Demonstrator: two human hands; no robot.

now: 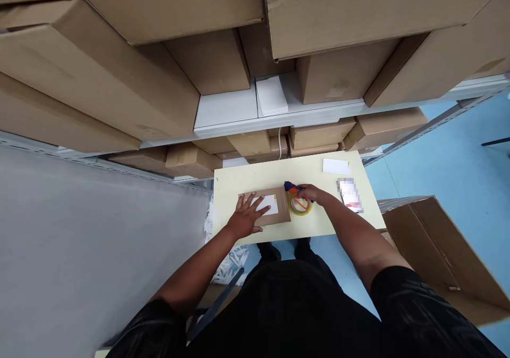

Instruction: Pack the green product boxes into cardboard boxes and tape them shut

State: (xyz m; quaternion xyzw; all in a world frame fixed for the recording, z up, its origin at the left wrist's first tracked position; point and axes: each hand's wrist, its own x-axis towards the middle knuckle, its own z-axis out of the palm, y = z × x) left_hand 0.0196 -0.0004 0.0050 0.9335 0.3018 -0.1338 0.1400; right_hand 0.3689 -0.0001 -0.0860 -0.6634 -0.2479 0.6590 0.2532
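A flat brown cardboard package (283, 213) with a white label (271, 204) lies on the pale table (319, 228). My left hand (246, 219) rests on its left part, fingers spread, covering some of the label. Just past the package's right edge, my right hand (309, 192) is closed around a tape dispenser (292, 187) with dark blue and orange parts and a roll of yellowish tape. The dispenser's front end is close to the package's right edge; whether tape touches the cardboard I cannot tell.
On the table's right side lie a white slip (336, 167) and a phone-like object (350, 195), partly blurred. Shelves (227, 114) stacked with cardboard boxes (350, 18) stand behind. An open carton (446, 257) is at the right; paper scraps (231, 265) lie below left.
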